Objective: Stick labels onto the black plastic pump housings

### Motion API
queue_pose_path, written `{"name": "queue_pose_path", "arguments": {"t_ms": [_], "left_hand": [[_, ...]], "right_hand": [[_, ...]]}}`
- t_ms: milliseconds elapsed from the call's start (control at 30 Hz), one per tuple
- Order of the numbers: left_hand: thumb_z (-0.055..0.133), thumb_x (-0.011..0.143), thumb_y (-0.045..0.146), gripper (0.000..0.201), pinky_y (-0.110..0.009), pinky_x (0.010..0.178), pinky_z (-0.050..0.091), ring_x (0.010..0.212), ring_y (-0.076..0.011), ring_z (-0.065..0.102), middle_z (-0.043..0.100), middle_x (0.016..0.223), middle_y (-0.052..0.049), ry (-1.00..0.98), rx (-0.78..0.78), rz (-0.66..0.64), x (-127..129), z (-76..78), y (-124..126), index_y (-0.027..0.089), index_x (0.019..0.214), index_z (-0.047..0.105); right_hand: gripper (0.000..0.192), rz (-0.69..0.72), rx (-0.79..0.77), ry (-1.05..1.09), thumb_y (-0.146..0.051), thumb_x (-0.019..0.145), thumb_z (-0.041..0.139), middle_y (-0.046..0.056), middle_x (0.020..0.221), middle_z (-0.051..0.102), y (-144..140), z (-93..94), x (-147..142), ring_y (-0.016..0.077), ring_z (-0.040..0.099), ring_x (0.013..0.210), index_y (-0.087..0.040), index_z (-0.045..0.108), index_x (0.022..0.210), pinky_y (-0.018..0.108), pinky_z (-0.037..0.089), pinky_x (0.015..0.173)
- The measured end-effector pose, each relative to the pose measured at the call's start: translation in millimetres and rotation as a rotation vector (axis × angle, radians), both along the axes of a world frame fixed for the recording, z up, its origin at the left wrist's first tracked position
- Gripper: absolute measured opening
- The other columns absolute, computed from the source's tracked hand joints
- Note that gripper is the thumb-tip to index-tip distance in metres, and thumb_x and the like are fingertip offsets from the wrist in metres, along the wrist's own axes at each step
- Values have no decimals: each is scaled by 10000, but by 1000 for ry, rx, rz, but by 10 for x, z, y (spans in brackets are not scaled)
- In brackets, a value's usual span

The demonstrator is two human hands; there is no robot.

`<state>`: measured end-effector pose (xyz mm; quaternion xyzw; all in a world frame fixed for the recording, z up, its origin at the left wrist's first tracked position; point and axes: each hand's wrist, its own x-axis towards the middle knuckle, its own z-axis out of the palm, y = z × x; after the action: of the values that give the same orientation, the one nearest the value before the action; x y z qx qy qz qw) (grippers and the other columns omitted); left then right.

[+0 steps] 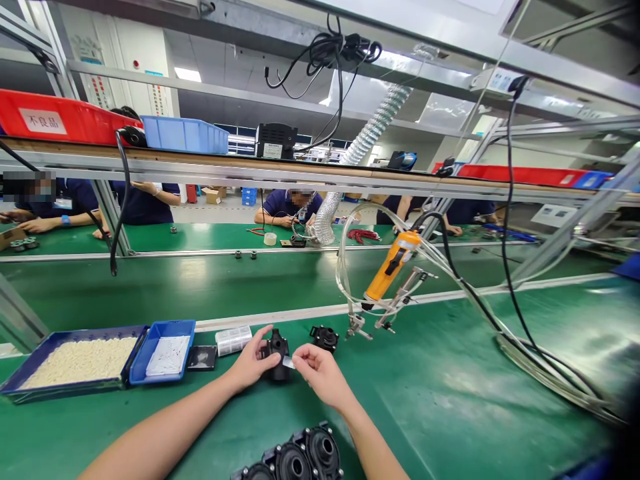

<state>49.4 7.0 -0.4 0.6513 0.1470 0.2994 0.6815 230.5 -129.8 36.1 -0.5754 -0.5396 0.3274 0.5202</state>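
My left hand (pixel 254 360) is closed around the side of a black plastic housing (pixel 278 371), which stands on the green bench with a round opening near its top. Thumb and fingers of my right hand (pixel 320 371) pinch a small pale strip (pixel 289 362) against the housing's right side. Whether the strip is stuck to it, I cannot tell. Just behind my right hand lies a second black part (pixel 325 338) with a round hub. Several round black pump-like units (pixel 294 461) sit together at the bottom, between my forearms.
On the left are a tray of cream pellets (pixel 80 360), a blue bin with white slips (pixel 167 355), a dark square box (pixel 202 358) and a clear compartment case (pixel 233 341). An orange electric screwdriver (pixel 393 268) hangs right of centre, its hoses trailing rightward. People work across the bench.
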Motion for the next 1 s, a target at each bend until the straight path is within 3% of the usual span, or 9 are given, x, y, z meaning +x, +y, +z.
{"name": "queue_pose_path", "arguments": {"t_ms": [267,600,1000], "left_hand": [[880,767,629,1035,-473,1097,469,1173,-304,672,699,1250,-148,22,1,-11,-29,57,-11,206,1568,378],[873,762,656,1061,-492,1127,453,1196,-313,664,676,1274,-166,44,11,-14,-39,81,-15,185,1570,371],[879,759,653,1031,-501,1134,453,1208,-314,654,671,1267,-148,34,4,-9,-32,47,-6,213,1559,399]], "right_hand": [[502,79,-14,-25,-653,903,740,35,822,661,12,-53,-62,147,534,714,-154,686,903,286,410,679],[335,88,-47,-109,-483,933,707,12,766,638,2,-44,-59,127,472,653,-149,718,908,276,366,633],[304,37,-37,-160,-451,927,695,18,771,660,7,-39,-88,130,483,656,-150,733,901,274,364,623]]}}
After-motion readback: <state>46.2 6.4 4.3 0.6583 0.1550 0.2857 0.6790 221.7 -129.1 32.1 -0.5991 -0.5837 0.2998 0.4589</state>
